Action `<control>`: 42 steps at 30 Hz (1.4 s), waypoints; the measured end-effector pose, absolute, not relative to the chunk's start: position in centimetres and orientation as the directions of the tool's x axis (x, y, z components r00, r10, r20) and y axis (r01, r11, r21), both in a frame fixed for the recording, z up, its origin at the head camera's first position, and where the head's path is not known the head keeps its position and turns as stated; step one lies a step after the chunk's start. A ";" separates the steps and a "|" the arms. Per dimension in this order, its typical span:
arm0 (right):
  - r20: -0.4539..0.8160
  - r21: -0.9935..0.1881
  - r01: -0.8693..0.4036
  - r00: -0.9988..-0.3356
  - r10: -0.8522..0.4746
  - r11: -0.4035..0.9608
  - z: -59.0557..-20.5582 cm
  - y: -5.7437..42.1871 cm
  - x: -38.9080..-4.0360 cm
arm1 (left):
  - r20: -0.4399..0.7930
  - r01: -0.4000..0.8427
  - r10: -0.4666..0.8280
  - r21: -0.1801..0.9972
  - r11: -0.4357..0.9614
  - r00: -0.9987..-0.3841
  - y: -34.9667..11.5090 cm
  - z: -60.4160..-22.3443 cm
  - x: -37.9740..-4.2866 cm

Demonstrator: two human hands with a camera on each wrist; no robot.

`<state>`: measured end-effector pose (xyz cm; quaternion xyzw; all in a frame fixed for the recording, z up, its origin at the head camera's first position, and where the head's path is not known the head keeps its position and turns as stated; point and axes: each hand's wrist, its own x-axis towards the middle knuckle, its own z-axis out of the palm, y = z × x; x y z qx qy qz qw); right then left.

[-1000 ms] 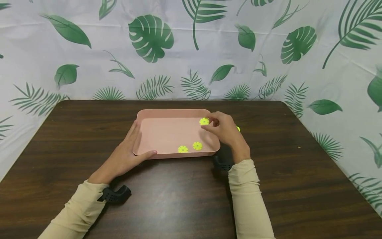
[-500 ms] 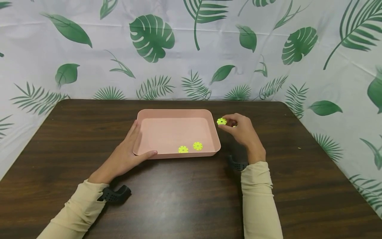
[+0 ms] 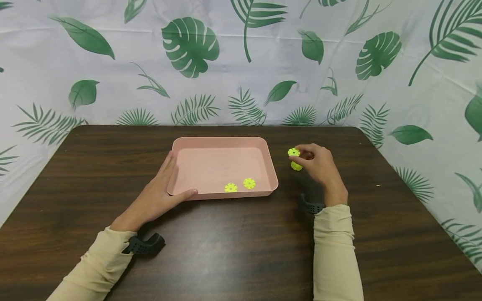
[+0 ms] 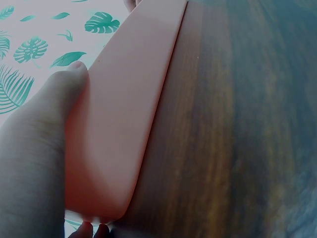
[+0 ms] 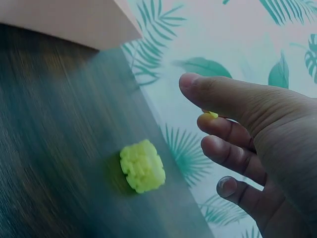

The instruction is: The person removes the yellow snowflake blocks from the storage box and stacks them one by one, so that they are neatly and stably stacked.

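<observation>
My left hand (image 3: 156,198) grips the left end of a shallow pink tray (image 3: 222,195), thumb along its near rim and fingers along its left side. Inside the tray, near the front wall, lie two yellow-green notched plastic discs, one disc (image 3: 249,183) to the right of the other disc (image 3: 231,188). Right of the tray, my right hand (image 3: 318,165) pinches another notched disc (image 3: 293,152) between thumb and forefinger. Below it on the table stands a short stack of such discs (image 5: 142,166). In the right wrist view only a sliver of the held disc (image 5: 212,114) shows.
The dark wood-grain table (image 3: 226,259) stretches around the tray. Behind it hangs a white cloth (image 3: 241,75) printed with green leaves. A tiny yellowish scrap (image 3: 378,185) lies on the table at the right.
My right hand has moved with its disc from over the tray's right end out to the right, beyond the rim, above the stack. The left hand and tray have stayed put.
</observation>
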<state>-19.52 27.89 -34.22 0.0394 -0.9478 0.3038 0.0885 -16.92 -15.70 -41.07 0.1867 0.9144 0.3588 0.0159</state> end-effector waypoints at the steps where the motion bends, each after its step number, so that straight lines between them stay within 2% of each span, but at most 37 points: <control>1: 0.192 -0.567 -0.128 -0.981 -0.021 0.813 -34.3 28.1 -19.5 | 0.105 0.330 0.353 0.662 0.672 -0.930 -15.7 -41.1 -16.9; 17: 0.190 -0.554 -0.087 -0.981 0.024 0.828 -34.4 30.6 -18.8 | 0.103 0.327 0.353 0.670 0.666 -0.930 -15.7 -41.1 -17.0; 31: 0.066 -0.582 -0.024 -0.998 0.018 0.813 -35.7 30.7 -19.3 | 0.098 0.323 0.353 0.671 0.667 -0.931 -15.7 -41.0 -17.0; 42: 0.054 -0.595 -0.018 -0.998 0.018 0.803 -36.5 30.6 -19.8 | 0.101 0.325 0.352 0.672 0.666 -0.931 -15.7 -41.1 -17.0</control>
